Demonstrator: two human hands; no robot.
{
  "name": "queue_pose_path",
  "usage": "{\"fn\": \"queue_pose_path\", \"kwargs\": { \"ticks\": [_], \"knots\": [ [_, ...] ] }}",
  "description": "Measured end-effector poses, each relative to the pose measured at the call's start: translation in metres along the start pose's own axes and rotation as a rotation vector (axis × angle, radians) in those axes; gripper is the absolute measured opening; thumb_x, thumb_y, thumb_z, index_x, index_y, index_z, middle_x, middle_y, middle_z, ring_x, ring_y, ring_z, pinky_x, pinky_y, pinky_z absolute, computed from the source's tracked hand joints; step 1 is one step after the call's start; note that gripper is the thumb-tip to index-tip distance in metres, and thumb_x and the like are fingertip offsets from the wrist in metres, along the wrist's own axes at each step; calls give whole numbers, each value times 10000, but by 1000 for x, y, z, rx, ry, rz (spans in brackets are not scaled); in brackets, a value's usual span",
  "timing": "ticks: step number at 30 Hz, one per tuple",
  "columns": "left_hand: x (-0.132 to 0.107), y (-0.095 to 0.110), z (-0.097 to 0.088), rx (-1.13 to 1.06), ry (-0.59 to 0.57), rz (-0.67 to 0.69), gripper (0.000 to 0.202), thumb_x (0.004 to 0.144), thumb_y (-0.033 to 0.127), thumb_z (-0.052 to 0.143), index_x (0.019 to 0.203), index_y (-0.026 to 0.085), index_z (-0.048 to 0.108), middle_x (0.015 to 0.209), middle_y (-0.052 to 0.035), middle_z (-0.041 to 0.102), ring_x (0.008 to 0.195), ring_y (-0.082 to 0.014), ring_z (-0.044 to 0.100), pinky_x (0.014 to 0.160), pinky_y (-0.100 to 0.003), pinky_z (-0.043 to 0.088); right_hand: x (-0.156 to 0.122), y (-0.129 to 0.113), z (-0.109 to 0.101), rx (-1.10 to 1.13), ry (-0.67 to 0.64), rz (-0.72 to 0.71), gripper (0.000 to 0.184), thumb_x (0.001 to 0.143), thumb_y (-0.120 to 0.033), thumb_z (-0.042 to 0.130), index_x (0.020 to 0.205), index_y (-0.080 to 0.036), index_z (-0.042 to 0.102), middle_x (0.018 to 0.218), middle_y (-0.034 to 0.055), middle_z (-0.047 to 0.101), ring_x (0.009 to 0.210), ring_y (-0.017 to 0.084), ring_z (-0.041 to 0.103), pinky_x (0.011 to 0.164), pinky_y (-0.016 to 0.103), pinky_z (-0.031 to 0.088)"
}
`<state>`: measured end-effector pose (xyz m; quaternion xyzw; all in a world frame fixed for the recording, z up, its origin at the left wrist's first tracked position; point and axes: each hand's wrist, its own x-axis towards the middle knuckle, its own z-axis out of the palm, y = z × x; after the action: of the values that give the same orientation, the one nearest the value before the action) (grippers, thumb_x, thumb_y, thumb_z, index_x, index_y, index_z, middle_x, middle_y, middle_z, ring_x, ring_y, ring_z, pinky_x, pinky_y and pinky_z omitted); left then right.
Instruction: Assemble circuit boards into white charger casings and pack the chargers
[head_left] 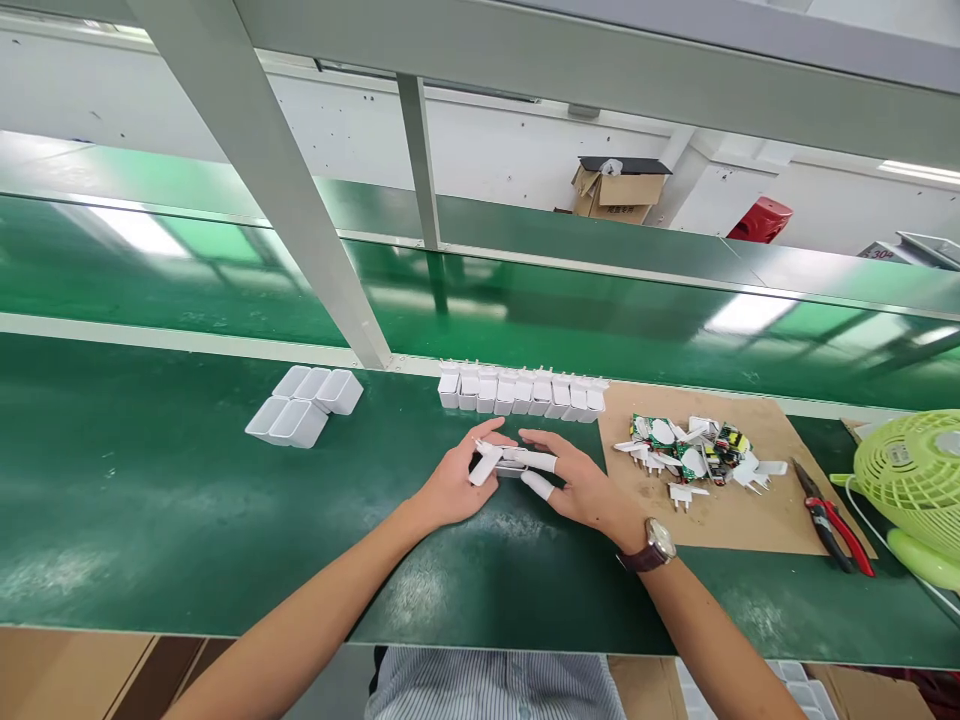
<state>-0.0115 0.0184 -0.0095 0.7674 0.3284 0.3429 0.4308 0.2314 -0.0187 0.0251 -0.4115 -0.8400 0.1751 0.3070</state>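
My left hand (456, 482) and my right hand (579, 485) meet over the green bench top, fingers pinched together round a small white plastic part (510, 462) held between them. White finger cots cover several fingertips. A watch sits on my right wrist. Just beyond the hands stands a row of white charger housings (521, 392). To the right, a pile of green circuit boards and white plug pieces (694, 455) lies on a brown cardboard sheet (750, 520).
A cluster of empty white shells (304, 408) lies at the left. Red-handled pliers (836, 520) rest on the cardboard's right edge beside a green fan (919, 490). A slanted grey post (300, 220) rises behind; a conveyor belt (525, 310) runs across.
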Motion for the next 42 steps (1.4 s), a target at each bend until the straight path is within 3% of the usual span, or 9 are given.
{"fn": "queue_pose_path", "kwargs": {
  "ticks": [4, 9, 13, 18, 23, 27, 31, 35, 42],
  "knots": [
    [1, 1, -3, -179, 81, -25, 617, 946, 165, 570, 1525, 252, 375, 1406, -136, 585, 1332, -265, 584, 1148, -524, 483, 6, 8, 22, -57, -20, -88, 388, 1020, -280, 559, 1402, -213, 567, 1343, 137, 654, 1166, 236, 690, 987, 408, 607],
    [0, 5, -7, -209, 25, -13, 619, 1015, 257, 551, 1584, 287, 308, 1473, -149, 551, 1391, -284, 539, 1175, -564, 445, 4, 8, 43, -134, 31, -125, 408, 988, -216, 541, 1395, -194, 565, 1263, 155, 683, 1062, 244, 717, 870, 381, 644],
    [0, 8, -8, -200, 58, -25, 631, 1026, 303, 559, 1595, 278, 287, 1472, -163, 570, 1356, -278, 577, 1142, -523, 485, -1, 8, 38, -123, 100, -75, 443, 941, -125, 514, 1367, -211, 599, 1324, 154, 653, 1144, 257, 693, 900, 393, 641],
    [-1, 3, -4, -42, 58, -65, 698, 994, 333, 630, 1596, 290, 280, 1440, -133, 622, 1359, -267, 584, 1212, -540, 398, 0, 9, 30, 10, 135, 29, 487, 938, -84, 496, 1382, -262, 591, 1358, 105, 648, 1194, 222, 679, 974, 367, 617],
    [3, 2, -1, -14, 83, -18, 805, 961, 361, 686, 1613, 280, 220, 1470, -148, 597, 1377, -277, 569, 1192, -527, 430, 3, 6, 30, 3, 175, -1, 486, 941, -84, 494, 1385, -262, 579, 1302, 119, 669, 1130, 225, 701, 882, 359, 643],
    [1, 5, 2, -17, 105, 83, 954, 885, 374, 783, 1623, 271, 187, 1448, -168, 605, 1345, -299, 594, 1163, -525, 461, -1, 1, 31, 13, 161, -11, 479, 938, -95, 518, 1384, -259, 574, 1314, 120, 658, 1146, 228, 689, 902, 361, 638],
    [-1, 5, 3, -35, 103, 65, 909, 903, 334, 765, 1617, 293, 205, 1443, -179, 609, 1261, -284, 655, 1052, -468, 557, -2, 1, 38, -4, 119, -10, 487, 922, -77, 526, 1385, -223, 571, 1301, 131, 662, 1173, 244, 679, 927, 374, 636],
    [0, 3, 1, -18, 117, 62, 972, 878, 337, 792, 1625, 286, 171, 1505, -192, 552, 1360, -309, 583, 1111, -518, 510, 0, 3, 45, -32, 157, -22, 457, 930, -94, 516, 1371, -201, 570, 1296, 145, 664, 1159, 253, 684, 909, 385, 643],
    [-1, 4, -1, 66, 77, 62, 688, 1006, 259, 613, 1595, 326, 262, 1385, -99, 680, 1297, -219, 645, 1105, -440, 526, -4, 1, 47, -110, 97, 15, 414, 956, -132, 510, 1356, -206, 582, 1335, 156, 630, 1147, 257, 688, 886, 392, 651]
  ]
}}
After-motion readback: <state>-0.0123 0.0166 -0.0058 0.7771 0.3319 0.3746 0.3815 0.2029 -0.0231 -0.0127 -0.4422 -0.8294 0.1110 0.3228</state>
